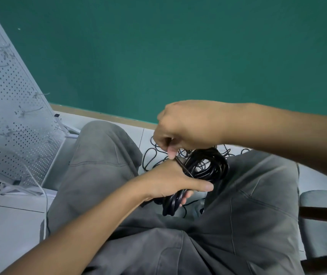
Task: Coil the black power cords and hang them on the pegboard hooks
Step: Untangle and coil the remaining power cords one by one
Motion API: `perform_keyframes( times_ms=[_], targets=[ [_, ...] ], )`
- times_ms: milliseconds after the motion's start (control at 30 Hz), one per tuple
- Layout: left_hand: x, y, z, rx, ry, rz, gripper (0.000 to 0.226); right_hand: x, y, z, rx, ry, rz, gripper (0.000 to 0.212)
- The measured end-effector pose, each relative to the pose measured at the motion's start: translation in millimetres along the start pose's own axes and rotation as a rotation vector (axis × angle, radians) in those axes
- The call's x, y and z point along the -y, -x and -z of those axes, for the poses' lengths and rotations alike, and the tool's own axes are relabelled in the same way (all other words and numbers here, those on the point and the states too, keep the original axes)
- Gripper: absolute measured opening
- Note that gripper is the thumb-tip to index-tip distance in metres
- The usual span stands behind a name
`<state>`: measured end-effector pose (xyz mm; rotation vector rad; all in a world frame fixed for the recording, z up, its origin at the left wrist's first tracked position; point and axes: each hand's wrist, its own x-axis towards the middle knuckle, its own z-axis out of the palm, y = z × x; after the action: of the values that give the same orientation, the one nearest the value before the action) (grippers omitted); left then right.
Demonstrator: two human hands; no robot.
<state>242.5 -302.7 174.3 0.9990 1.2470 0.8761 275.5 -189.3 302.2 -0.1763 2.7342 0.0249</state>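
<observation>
Pegboard (pixel 9 100) leans at the far left, tilted back against the green wall (pixel 178 46), its foot on the grey floor (pixel 5 225). A few thin hooks (pixel 39 94) stick out from it; none that I can see carries a cord.

Further right, between the knees of the grey trousers (pixel 103 155), the left hand (pixel 168 181) has its grip round the lower part of a coil (pixel 208 165) of black cord: fingers curl under the bundle, and the thumb lies straight across the top. The coil stands roughly upright above the lap, several turns thick.

Just above it, the right hand (pixel 182 128) pinches a single strand between thumb and fingertips, close over the left wrist. The strand runs down to the coil, so this grip is closed on the cord's loose end rather than on the bundle. Whether a plug is on that end is hidden by the fingers.

Behind both hands, more loose cords (pixel 158 153) lie tangled on the floor near the wall.

The step in hand looks like finishing the coil, either laying on a last turn or wrapping the tail round the bundle to bind it. Next, the tail probably needs tucking so the turns hold, with the left grip kept firm meanwhile. Then the bundle must go leftward to a hook, which calls for a reach or a lean toward the pegboard.
</observation>
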Motion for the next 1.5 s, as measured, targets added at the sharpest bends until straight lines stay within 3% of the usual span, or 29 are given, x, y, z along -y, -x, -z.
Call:
perform_keyframes(
  times_ms=[233,300,367,500,567,667,800,900,1133,1367,1500],
  targets=[
    [-20.1,16.9,5.4,0.030,0.165,-0.259,0.025,-54.1,-4.7,-19.6,0.082,-0.904,-0.011,0.012],
    [-22.8,20.0,9.1,0.021,0.240,-0.300,0.018,-61.5,-4.1,-33.5,0.097,-1.158,-0.031,0.031],
    [-22.1,23.3,15.0,0.017,0.328,-0.312,0.014,-64.3,-4.0,-46.5,0.136,-1.504,-0.074,0.065],
    [-16.4,27.2,30.0,-0.039,0.503,-0.288,0.013,-58.2,0.3,-73.1,0.007,-1.873,-0.012,0.101],
    [-16.5,26.4,34.3,-0.086,0.552,-0.279,0.010,-57.3,-3.1,-91.3,-0.095,-1.883,0.070,0.107],
    [-14.9,20.8,36.6,-0.160,0.634,-0.265,0.036,-50.0,-4.8,-119.8,-0.161,-1.927,0.095,0.114],
    [-11.4,17.4,39.2,-0.220,0.653,-0.276,0.022,-27.2,3.9,-133.9,-0.317,-1.921,0.103,0.050],
    [-7.6,14.0,38.3,-0.232,0.646,-0.259,0.039,-14.3,7.1,-133.6,-0.388,-1.945,0.118,0.025],
    [-4.3,6.4,32.3,-0.316,0.655,-0.232,0.047,-6.8,12.5,-134.9,-0.463,-1.845,0.009,0.025],
    [2.5,-1.4,32.9,-0.549,0.608,-0.229,0.065,9.9,8.3,-133.5,-0.661,-1.593,-0.261,0.015],
    [2.6,-5.5,29.6,-0.655,0.531,-0.257,0.039,18.7,5.9,-130.7,-0.747,-1.555,-0.350,0.020]
  ],
)
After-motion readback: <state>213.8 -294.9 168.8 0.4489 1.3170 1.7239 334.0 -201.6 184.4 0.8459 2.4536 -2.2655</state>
